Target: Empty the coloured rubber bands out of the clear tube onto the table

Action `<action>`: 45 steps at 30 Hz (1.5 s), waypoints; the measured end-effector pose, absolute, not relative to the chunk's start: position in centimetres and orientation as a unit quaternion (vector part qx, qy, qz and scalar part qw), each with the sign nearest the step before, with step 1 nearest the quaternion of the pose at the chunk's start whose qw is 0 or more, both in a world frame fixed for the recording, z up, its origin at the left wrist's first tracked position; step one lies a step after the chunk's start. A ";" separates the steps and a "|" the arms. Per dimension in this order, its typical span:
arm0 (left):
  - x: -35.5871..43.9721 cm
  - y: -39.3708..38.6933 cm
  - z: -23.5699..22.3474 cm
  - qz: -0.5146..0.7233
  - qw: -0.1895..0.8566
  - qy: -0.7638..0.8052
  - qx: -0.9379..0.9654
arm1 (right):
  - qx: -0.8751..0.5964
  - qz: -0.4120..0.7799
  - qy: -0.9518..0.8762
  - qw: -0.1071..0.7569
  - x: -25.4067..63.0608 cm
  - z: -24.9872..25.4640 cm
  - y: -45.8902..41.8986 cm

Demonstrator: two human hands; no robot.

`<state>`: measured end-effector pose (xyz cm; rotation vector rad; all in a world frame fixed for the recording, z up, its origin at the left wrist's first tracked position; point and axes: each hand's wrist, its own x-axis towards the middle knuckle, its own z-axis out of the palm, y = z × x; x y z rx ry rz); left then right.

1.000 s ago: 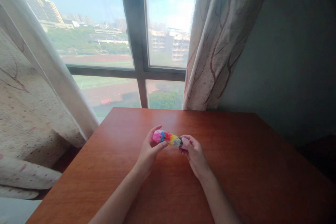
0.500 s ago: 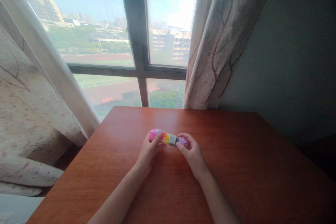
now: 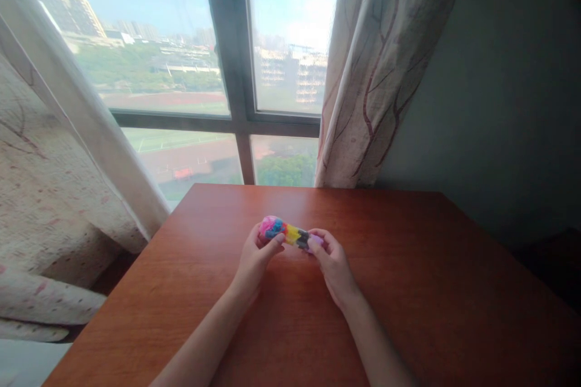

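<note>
Think of a clock laid over the tube, with 12 straight ahead. The tube [image 3: 293, 234] is held in both hands over the middle of the brown table [image 3: 290, 332]; I can't tell if its underside touches the wood. It is pink, blue, red, yellow, black and purple. The pink end points between 9 and 10 o'clock, and the purple end points between 3 and 4. The left hand [image 3: 252, 260] is at 8 o'clock, its thumb on the near side and its other fingers curled behind, gripping the fat end. The right hand [image 3: 334, 263] is at 4 o'clock, its thumb and fingers pinching the purple end. A big window [image 3: 229, 42] is at 11 o'clock, with buildings [image 3: 75, 9] and green trees [image 3: 288, 169] outside. One curtain [image 3: 45, 193] hangs at 9 o'clock and another curtain [image 3: 367, 72] at 1. A dark wall [image 3: 490, 91] is at 2 o'clock.
</note>
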<state>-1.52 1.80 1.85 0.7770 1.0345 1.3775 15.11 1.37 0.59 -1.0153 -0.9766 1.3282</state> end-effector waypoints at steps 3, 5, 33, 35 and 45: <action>-1.5 1.8 1.8 0.593 0.584 0.452 0.319 | -0.431 0.540 -0.456 0.561 15.1 0.9 1.2; -1.4 1.7 1.9 0.594 0.591 0.448 0.311 | -0.427 0.538 -0.470 0.554 15.1 1.1 1.1; -0.5 0.9 2.9 0.577 0.633 0.393 0.335 | -0.421 0.602 -0.418 0.534 15.1 1.4 1.1; -0.5 0.8 3.3 0.582 0.633 0.393 0.326 | -0.416 0.609 -0.422 0.526 15.1 1.3 1.0; -1.0 1.5 1.5 0.587 0.617 0.430 0.299 | -0.442 0.562 -0.451 0.534 14.9 1.9 0.9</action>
